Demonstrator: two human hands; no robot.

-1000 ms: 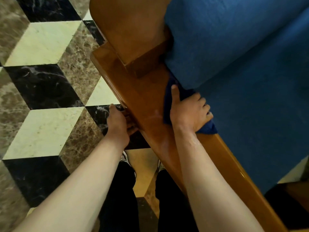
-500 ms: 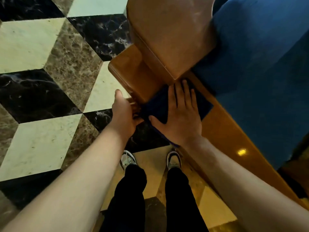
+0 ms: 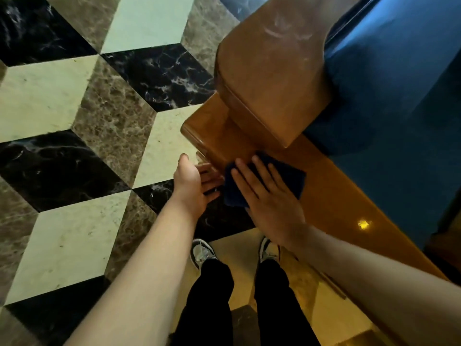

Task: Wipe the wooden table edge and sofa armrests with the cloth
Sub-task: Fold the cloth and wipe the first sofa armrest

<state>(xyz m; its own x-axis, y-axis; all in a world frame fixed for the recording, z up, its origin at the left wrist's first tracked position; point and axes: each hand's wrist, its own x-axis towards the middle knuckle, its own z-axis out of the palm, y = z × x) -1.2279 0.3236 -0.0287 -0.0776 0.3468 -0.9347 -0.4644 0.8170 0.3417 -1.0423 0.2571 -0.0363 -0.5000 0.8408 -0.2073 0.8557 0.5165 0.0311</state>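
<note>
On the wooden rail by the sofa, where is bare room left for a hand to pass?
Bare wood runs along the rail from the cloth towards the light glint, bordered by the blue cushion. Crowded: the corner under the armrest, where the right hand presses the cloth and the left hand touches the rail's side.

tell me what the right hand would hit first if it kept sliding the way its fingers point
Probably the wooden armrest block: the right hand, flat on the cloth, points up the rail toward the block's lower edge. Depth is unclear.
</note>
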